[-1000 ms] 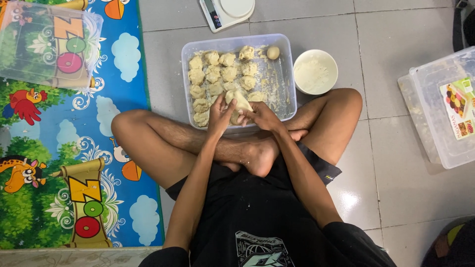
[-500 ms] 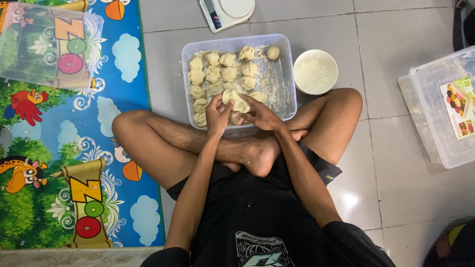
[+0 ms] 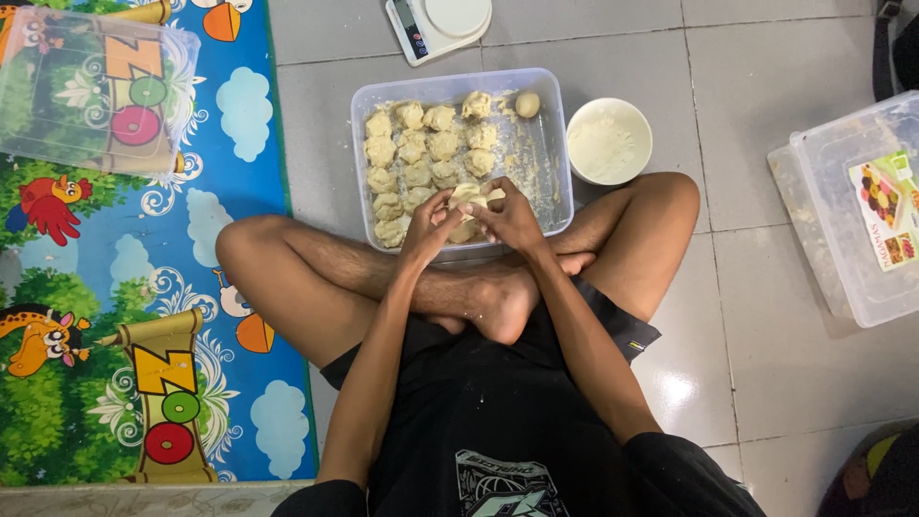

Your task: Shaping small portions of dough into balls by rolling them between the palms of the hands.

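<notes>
I sit cross-legged on the tiled floor. My left hand (image 3: pixel 431 225) and my right hand (image 3: pixel 512 218) meet over the near edge of a clear plastic tub (image 3: pixel 560 144), both gripping one pale dough piece (image 3: pixel 467 196) between the fingers. Inside the tub lie several rough dough lumps (image 3: pixel 421 148) in rows on its left side. One smooth round dough ball (image 3: pixel 527 104) rests at the far right corner. The tub's right part is bare and floury.
A white bowl of flour (image 3: pixel 609 141) stands right of the tub. A kitchen scale (image 3: pixel 438 24) is beyond it. A clear lidded box (image 3: pixel 857 215) sits at right, another clear container (image 3: pixel 91 91) on the colourful play mat (image 3: pixel 115 316) at left.
Both hands have drawn closer together around the dough piece, folding it over the tub's near edge. The rest has stayed put.
</notes>
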